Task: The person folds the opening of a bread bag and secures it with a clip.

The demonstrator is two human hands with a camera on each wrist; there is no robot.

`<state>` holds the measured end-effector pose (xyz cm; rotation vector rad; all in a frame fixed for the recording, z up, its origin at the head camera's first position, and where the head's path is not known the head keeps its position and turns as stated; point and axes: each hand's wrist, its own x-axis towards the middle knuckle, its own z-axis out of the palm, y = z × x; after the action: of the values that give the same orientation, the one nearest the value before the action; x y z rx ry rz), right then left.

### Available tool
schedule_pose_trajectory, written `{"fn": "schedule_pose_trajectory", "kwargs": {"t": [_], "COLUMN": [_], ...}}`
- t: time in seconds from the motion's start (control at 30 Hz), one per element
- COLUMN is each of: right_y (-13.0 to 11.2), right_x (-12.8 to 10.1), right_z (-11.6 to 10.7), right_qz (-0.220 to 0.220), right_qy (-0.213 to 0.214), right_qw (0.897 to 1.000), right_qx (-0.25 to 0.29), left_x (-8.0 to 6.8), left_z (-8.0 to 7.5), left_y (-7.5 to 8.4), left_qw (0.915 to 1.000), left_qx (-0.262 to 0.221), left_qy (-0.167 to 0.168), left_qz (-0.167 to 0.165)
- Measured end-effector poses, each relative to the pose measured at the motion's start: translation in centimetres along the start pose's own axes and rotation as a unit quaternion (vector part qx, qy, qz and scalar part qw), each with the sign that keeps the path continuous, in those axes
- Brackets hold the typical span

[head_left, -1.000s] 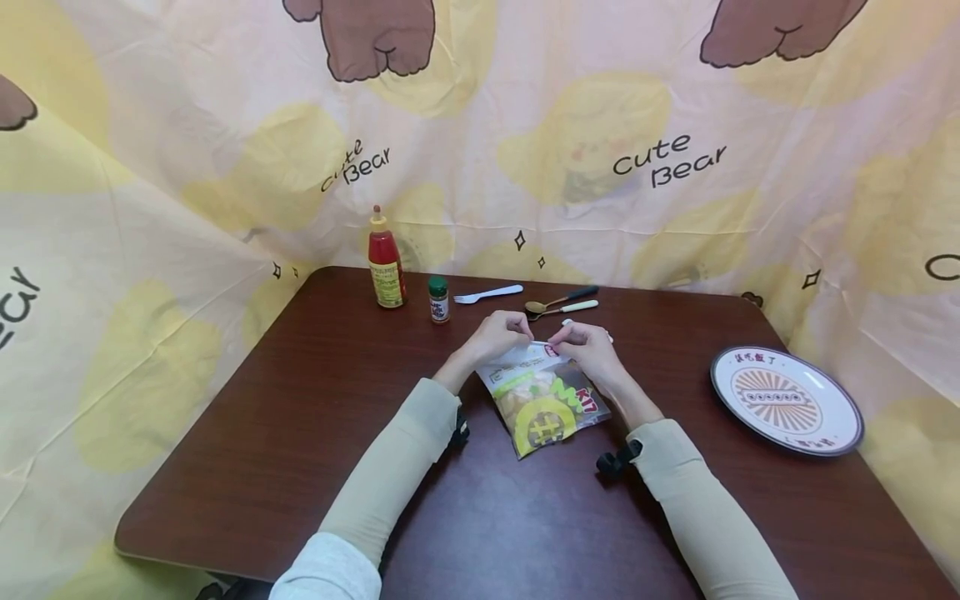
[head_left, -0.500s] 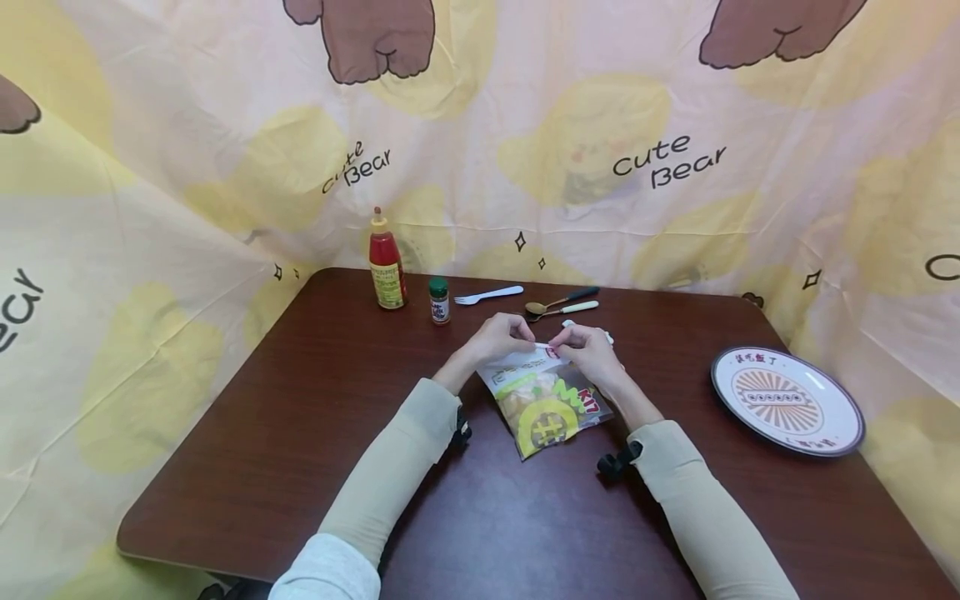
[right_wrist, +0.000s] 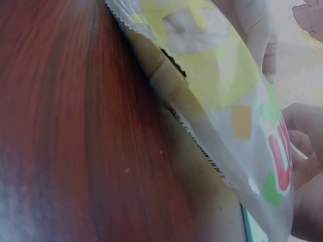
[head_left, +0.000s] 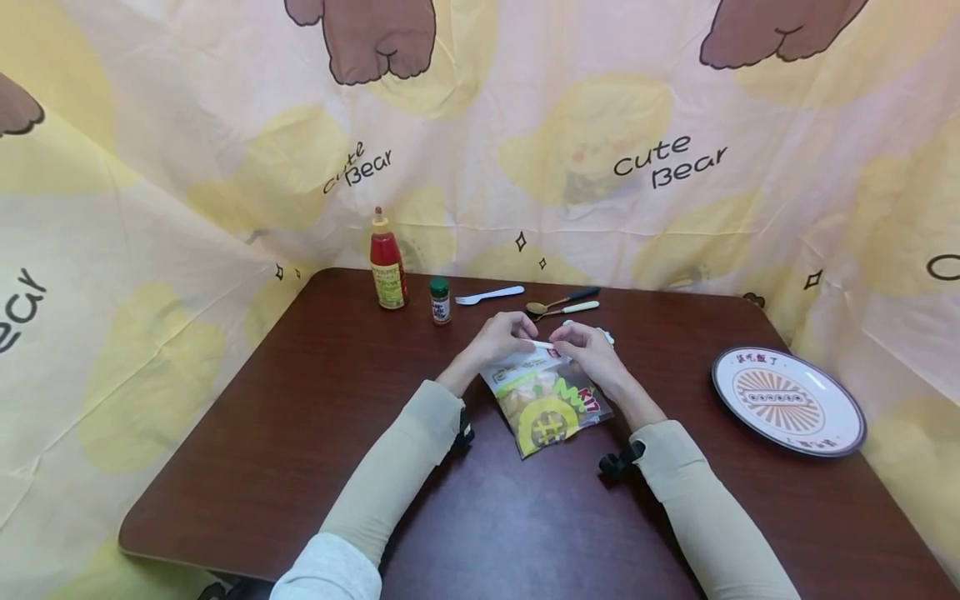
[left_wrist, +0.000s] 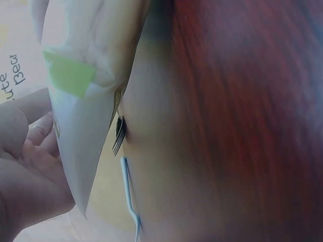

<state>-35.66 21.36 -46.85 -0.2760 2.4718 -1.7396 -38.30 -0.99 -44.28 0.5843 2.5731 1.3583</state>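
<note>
Bag (head_left: 549,408), central over the table (head_left: 300,433) in the head view, has its top edge (head_left: 542,344) pinched by left hand (head_left: 504,336) at eleven o'clock and right hand (head_left: 588,348) at one, seemingly for steadiness, while the left-wrist view shows its hand at eight, the right-wrist view at four.

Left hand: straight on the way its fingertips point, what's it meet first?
Likely the right hand, across a small gap along the top edge of the food bag; depth unclear.
</note>
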Motion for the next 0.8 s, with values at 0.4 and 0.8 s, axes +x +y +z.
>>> {"fn": "schedule_pose_trajectory", "kwargs": {"t": [0.4,0.8], "right_y": [0.2,-0.4], "right_x": [-0.1,-1.1], "right_z": [-0.4,-0.6], "right_qz": [0.032,0.065], "right_qy": [0.004,-0.039], "right_qw": [0.999,0.997], "right_qx": [-0.028,-0.014], "left_x": [-0.2,-0.3], "left_z": [0.4,0.7], "left_y": [0.2,-0.2], "left_qw": [0.9994,0.9996], "left_qx": [0.011,0.026], "left_qy": [0.023,0.013], "left_qz": [-0.025,-0.006]}}
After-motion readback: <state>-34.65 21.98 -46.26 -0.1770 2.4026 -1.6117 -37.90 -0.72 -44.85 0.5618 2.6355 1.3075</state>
